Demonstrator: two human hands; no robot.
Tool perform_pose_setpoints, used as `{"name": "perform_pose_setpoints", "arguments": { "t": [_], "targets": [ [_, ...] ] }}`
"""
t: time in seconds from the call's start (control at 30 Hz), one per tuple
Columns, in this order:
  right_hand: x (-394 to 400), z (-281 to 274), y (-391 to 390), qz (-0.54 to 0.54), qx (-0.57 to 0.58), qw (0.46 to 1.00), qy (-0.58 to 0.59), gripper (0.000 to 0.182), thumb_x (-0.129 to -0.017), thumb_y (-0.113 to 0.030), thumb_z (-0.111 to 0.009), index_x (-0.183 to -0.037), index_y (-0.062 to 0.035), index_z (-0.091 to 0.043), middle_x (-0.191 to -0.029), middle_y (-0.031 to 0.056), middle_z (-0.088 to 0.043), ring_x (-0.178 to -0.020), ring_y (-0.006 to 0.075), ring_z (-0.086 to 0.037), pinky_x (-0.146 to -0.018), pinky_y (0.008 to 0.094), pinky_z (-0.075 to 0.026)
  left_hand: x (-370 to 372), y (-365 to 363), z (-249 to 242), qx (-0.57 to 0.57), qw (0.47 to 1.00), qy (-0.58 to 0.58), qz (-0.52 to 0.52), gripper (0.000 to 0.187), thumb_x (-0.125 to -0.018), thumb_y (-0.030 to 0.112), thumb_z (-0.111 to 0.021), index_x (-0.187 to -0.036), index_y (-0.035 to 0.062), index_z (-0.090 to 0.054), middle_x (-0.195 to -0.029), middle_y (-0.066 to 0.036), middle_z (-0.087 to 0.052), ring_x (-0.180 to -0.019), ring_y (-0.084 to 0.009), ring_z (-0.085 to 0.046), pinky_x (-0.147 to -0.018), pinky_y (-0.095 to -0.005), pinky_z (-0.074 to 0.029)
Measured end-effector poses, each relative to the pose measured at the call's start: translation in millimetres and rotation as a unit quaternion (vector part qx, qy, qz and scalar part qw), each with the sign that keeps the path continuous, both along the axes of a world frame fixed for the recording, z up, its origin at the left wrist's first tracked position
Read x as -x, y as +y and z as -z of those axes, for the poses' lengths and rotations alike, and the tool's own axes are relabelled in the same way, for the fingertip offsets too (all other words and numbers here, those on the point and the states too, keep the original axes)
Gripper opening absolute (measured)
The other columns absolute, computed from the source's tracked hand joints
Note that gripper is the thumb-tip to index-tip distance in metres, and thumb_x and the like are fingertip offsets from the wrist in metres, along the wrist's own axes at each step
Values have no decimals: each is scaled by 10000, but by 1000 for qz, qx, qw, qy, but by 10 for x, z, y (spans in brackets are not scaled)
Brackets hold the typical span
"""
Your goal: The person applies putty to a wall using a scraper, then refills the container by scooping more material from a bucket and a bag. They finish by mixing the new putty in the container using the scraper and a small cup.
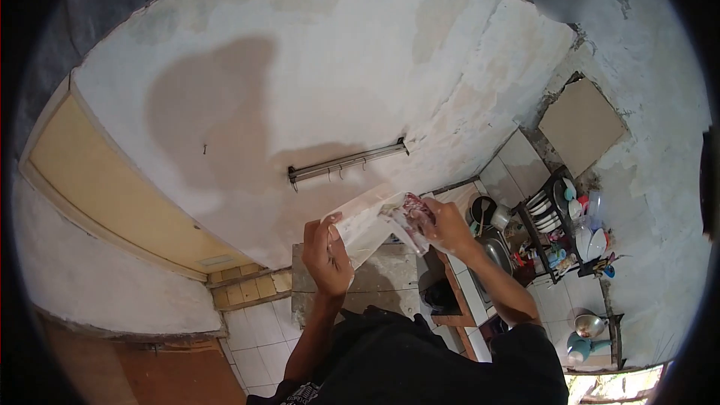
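Note:
Held up in front of my chest is a pale, whitish rectangular thing (358, 234) with straight edges, possibly a plastic container or tray. My left hand (328, 259) grips its left side, fingers curled over the edge. On the right, my right hand (450, 231) is closed on a crumpled dark-red and white thing (417, 214), cloth or thin plastic, which lies against the pale thing's right end. My right fingertips are partly hidden behind it. Below both hands is a grey, worn tabletop (382, 301).
A wall rail with hooks (349, 160) is fixed beyond my hands. At right stand a tiled counter with a sink (496, 251), a black pan (483, 210) and a dish rack with plates (541, 214). A metal bowl (589, 324) and teal pot (579, 348) sit lower right.

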State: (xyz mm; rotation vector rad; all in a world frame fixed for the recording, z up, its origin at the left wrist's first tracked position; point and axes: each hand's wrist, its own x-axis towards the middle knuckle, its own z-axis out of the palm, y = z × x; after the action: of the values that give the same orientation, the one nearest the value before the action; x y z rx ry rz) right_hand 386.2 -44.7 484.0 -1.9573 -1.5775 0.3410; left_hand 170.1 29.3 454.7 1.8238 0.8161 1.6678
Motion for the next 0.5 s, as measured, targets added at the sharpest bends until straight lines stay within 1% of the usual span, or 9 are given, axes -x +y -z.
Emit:
{"name": "perform_pose_setpoints", "arguments": {
  "t": [0.03, 0.07, 0.13, 0.17, 0.2, 0.27, 0.3, 0.43, 0.5],
  "targets": [
    [-10, 84, 23, -2, 4, 1000, 11, 220, -851, -146, -609, -958, 45, -596, -664, 260, -567, -612, 431, -552, -598, 418, -458, -9, -21, 1, -31, 999, 19, -15, 210, -861, -34, -471, -1036, -42, -587, -935, -162, -632, -782, -283, -579, -654, -345, -469],
    [-11, 146, 51, -1, 4, 1000, 9, 220, -851, -146, -609, -958, 45, -596, -664, 260, -567, -612, 431, -552, -598, 418, -458, -16, -32, 26, -31, 999, 17, -13, 210, -861, -34, -471, -1036, -42, -587, -935, -162, -632, -782, -283, -579, -654, -345, -469],
    [0, 245, 96, -10, -4, 998, 57, 236, -887, -191, -609, -932, 40, -608, -650, 209, -545, -539, 199, -512, -540, 352, -428, -12, -35, 81, -31, 999, 19, -15, 209, -844, -14, -490, -1027, -50, -585, -943, -170, -634, -794, -315, -573, -657, -368, -470],
    [11, 275, 100, -25, -2, 999, 47, 249, -897, -204, -604, -947, 40, -617, -648, 188, -556, -552, 174, -491, -551, 335, -433, -5, -24, 83, -32, 999, 20, -15, 209, -844, -14, -490, -1027, -50, -585, -943, -170, -634, -794, -315, -573, -657, -368, -470],
    [42, 313, 110, -27, -2, 998, 48, 249, -897, -204, -604, -947, 40, -617, -648, 188, -556, -552, 174, -491, -551, 335, -433, 7, -14, 86, -38, 999, 13, -22, 211, -841, -14, -487, -1023, -53, -585, -940, -178, -631, -802, -317, -572, -664, -375, -470],
    [122, 377, 152, -31, -15, 996, 87, 250, -900, -203, -606, -968, 37, -624, -676, 167, -602, -575, 146, -505, -566, 320, -445, 28, -9, 110, -44, 998, 8, -32, 212, -837, -15, -484, -1020, -55, -585, -936, -187, -629, -810, -318, -570, -671, -382, -470],
    [151, 378, 179, -9, 42, 991, 129, 259, -895, -201, -616, -987, 41, -628, -701, 149, -634, -602, 137, -533, -585, 309, -460, 37, -9, 143, -48, 998, 7, -42, 213, -836, -21, -476, -1019, -53, -580, -937, -189, -626, -813, -319, -564, -672, -382, -467],
    [267, 473, 240, -37, 38, 986, 159, 263, -896, -194, -616, -984, 53, -630, -722, 145, -648, -615, 123, -551, -596, 300, -470, 79, 35, 206, -66, 996, -10, -62, 220, -828, -32, -459, -1020, -45, -567, -928, -180, -619, -812, -318, -543, -671, -371, -452],
    [281, 522, 255, -34, 58, 985, 157, 244, -900, -172, -607, -978, 58, -634, -746, 117, -658, -637, 101, -560, -601, 287, -474, 101, 63, 255, -60, 996, -13, -60, 214, -834, -25, -456, -1019, -43, -563, -925, -177, -608, -809, -310, -541, -668, -362, -447]
  ]
}}
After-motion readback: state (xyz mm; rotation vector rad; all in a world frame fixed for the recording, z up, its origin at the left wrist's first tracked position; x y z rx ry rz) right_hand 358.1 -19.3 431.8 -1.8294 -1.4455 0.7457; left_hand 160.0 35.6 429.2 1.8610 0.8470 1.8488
